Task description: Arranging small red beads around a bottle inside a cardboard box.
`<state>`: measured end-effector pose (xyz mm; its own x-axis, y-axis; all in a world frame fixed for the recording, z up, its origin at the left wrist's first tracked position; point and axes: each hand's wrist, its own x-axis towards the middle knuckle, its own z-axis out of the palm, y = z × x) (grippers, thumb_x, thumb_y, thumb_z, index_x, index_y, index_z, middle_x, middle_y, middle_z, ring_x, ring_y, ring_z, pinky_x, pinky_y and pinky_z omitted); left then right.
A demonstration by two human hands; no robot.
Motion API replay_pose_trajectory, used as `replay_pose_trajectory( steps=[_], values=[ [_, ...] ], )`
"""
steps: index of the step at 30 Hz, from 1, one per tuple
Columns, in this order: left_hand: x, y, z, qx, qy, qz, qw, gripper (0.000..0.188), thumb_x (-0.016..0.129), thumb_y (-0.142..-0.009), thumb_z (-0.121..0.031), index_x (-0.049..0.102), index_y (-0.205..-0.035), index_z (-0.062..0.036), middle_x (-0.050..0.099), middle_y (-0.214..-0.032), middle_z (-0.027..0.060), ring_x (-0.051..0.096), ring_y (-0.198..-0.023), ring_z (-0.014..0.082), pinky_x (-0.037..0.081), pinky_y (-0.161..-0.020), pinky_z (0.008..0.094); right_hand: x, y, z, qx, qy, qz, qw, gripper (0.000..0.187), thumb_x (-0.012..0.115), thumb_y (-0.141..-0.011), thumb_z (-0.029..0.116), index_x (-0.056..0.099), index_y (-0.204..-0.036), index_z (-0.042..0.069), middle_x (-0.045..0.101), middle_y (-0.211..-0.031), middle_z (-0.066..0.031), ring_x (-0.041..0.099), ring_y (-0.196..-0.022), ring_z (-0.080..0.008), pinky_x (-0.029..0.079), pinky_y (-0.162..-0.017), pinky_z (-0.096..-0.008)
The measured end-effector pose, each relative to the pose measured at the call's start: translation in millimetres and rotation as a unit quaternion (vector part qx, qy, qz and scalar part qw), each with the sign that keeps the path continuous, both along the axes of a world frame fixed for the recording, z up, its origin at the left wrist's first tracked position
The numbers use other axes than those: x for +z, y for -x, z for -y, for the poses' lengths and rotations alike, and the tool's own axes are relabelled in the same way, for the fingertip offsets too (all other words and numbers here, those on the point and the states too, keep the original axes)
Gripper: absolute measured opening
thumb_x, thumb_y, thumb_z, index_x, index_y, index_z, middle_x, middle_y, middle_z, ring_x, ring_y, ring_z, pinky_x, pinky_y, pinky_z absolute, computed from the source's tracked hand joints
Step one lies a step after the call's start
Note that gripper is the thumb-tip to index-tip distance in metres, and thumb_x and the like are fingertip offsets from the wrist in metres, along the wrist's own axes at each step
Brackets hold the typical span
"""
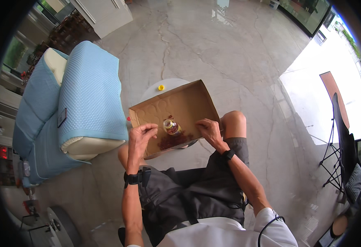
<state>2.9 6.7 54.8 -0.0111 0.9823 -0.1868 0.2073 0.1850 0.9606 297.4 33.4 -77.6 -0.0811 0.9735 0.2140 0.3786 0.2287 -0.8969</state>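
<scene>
Bordering the scene at left is a blue sofa (pixel 90 88). Next, the left hand (pixel 144 135), fingers narrowed, overlies one side of a cardboard box (pixel 190 101). A yellow cap (pixel 161 87) sits beyond; inside, a jar (pixel 172 127) adjoins dark-red pieces (pixel 172 141). Opposite, the right hand (pixel 210 131) is likewise narrowed; whether either grips anything cannot be told.

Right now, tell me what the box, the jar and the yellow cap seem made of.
Box: matt cardboard, judging by its plain brown inside and thin walls.
Jar: shiny and clear, glass or plastic; reddish contents seem to show through.
Yellow cap: probably plastic, given its even, bright colour.
</scene>
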Motion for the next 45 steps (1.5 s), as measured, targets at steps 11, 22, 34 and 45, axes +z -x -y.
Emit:
replay_pose_trajectory(
  steps=[11, 22, 34, 45],
  values=[
    [37.8, -45.0, -8.4, -0.046, -0.137, -0.173, 0.974, 0.015, 0.072, -0.088, 0.003, 0.073, -0.102, 0.0086, 0.072, -0.091, 0.0111, 0.067, -0.071, 0.0147, 0.052, -0.068, 0.0270, 1.8, 1.3, 3.2, -0.012, 0.002, -0.020, 1.000, 0.016, 0.069, -0.085, 0.005, 0.076, -0.098, -0.003, 0.075, -0.093, -0.0200, 0.073, -0.086, -0.0360, 0.057, -0.076, -0.0394],
    [37.7, -47.5, -8.2, -0.071, -0.190, -0.262, 0.943, 0.014, 0.068, -0.089, 0.000, 0.073, -0.100, 0.0072, 0.073, -0.096, 0.0180, 0.071, -0.085, 0.0356, 0.055, -0.079, 0.0385, 2.3, -1.6, 2.4, -0.001, 0.014, -0.024, 1.000, 0.017, 0.071, -0.086, 0.007, 0.076, -0.099, -0.003, 0.075, -0.093, -0.0202, 0.073, -0.086, -0.0357, 0.057, -0.076, -0.0391],
    [43.8, -49.5, -7.2, -0.102, -0.278, -0.309, 0.904, 0.018, 0.064, -0.090, 0.003, 0.075, -0.103, 0.0032, 0.076, -0.105, 0.0179, 0.071, -0.098, 0.0359, 0.056, -0.087, 0.0404, 4.0, -1.2, 4.0, 0.000, 0.028, -0.028, 0.999, 0.018, 0.071, -0.086, 0.007, 0.076, -0.100, -0.003, 0.075, -0.093, -0.0209, 0.074, -0.086, -0.0354, 0.057, -0.076, -0.0387],
    [44.7, -53.4, -7.8, -0.124, -0.288, -0.323, 0.893, 0.025, 0.059, -0.093, 0.005, 0.074, -0.112, 0.0026, 0.076, -0.109, 0.0180, 0.071, -0.099, 0.0342, 0.056, -0.087, 0.0395, 2.9, -2.0, 4.1, 0.000, 0.028, -0.025, 0.999, 0.018, 0.070, -0.086, 0.007, 0.076, -0.099, -0.003, 0.075, -0.093, -0.0212, 0.074, -0.086, -0.0347, 0.057, -0.076, -0.0385]
  ],
)
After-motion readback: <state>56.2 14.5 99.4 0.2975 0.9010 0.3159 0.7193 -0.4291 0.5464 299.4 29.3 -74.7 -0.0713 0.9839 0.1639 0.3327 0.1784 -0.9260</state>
